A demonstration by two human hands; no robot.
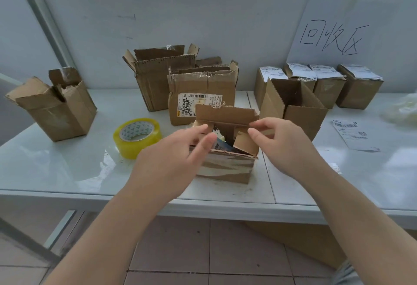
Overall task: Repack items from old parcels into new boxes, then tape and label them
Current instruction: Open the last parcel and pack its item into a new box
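A small worn cardboard parcel [225,169] with tape on its front stands open near the table's front edge. Something blue and pale [222,143] shows inside it. My left hand [173,156] is at its left side, fingers reaching over the near rim towards the inside. My right hand [282,142] pinches the right end of the raised far flap [225,114]. An empty open box [293,106] stands just behind to the right. A roll of yellowish clear tape [137,136] lies to the left.
Torn empty boxes stand at the left [56,108] and at the back centre [158,77], one with a shipping label [200,104]. Several labelled sealed boxes [325,83] line the back right under a handwritten sign [331,38]. A loose label [354,134] lies at right.
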